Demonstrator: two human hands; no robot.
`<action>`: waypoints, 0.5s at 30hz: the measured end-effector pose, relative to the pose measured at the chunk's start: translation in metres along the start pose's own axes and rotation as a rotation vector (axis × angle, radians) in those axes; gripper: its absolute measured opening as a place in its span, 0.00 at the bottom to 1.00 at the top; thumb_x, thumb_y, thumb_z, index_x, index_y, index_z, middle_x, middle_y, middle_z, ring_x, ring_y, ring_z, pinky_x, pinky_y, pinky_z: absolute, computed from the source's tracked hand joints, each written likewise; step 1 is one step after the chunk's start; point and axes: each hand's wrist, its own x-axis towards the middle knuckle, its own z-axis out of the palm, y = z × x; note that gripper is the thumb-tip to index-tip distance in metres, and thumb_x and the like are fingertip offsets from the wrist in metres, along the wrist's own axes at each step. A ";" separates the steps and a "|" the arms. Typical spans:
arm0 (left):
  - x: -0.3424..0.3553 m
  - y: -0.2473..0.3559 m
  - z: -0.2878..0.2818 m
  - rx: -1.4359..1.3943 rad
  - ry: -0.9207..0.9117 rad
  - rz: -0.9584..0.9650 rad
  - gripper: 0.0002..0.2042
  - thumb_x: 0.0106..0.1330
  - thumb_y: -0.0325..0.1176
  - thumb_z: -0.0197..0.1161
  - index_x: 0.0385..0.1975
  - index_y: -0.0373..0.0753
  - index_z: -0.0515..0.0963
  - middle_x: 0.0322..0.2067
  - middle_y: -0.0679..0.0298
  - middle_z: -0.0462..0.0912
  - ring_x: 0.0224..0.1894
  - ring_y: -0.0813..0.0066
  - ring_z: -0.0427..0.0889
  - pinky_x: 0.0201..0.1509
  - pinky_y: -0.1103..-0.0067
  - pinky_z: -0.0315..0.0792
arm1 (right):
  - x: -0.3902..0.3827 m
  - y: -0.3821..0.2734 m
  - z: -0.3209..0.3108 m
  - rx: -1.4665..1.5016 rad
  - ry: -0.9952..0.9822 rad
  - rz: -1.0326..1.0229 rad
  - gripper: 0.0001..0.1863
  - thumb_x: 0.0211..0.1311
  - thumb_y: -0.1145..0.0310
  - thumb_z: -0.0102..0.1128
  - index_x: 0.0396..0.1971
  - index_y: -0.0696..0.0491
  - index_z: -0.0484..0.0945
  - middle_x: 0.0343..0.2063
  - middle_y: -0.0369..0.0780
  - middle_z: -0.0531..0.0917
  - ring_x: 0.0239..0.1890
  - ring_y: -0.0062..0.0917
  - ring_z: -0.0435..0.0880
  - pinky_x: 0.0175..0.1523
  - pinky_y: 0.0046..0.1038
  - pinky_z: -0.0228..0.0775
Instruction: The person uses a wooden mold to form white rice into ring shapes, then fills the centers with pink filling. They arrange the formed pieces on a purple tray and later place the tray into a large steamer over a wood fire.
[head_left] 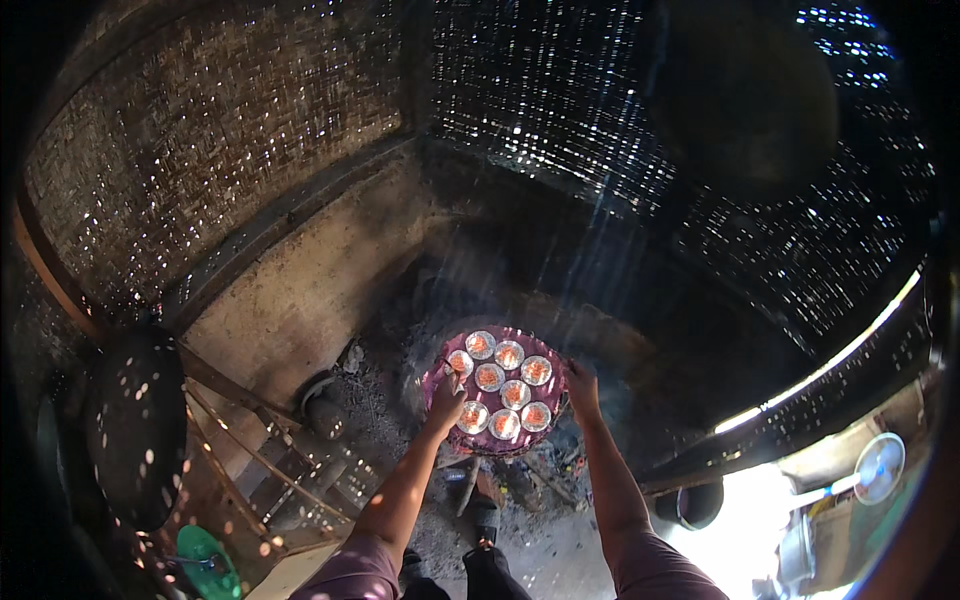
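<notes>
A round purple tray (550,393) is held out in front of me at about the middle of the head view. On it stand several small round silvery cups (515,394), each with pale contents and orange shreds on top. My left hand (447,405) grips the tray's left edge, its thumb over the rim beside a cup. At the opposite edge, my right hand (580,388) is closed on the rim, its fingertips partly hidden in shadow. Beneath the tray lies a dark, ashy patch of ground (385,420), mostly covered by the tray.
Woven walls (230,150) meet in a corner ahead, above a low plastered wall (290,310). A large dark round pan (135,430) and a green plastic item (207,562) are at left. Wood sticks (545,480) lie by my feet. A dark pot (700,505) stands at lower right.
</notes>
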 end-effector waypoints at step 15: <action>0.175 -0.221 0.035 -0.123 0.193 -0.005 0.15 0.63 0.20 0.51 0.49 0.38 0.71 0.51 0.60 0.75 0.45 0.74 0.76 0.40 0.80 0.74 | 0.170 0.239 0.092 0.137 -0.151 0.480 0.20 0.59 0.68 0.55 0.50 0.59 0.75 0.42 0.35 0.80 0.44 0.23 0.76 0.50 0.27 0.66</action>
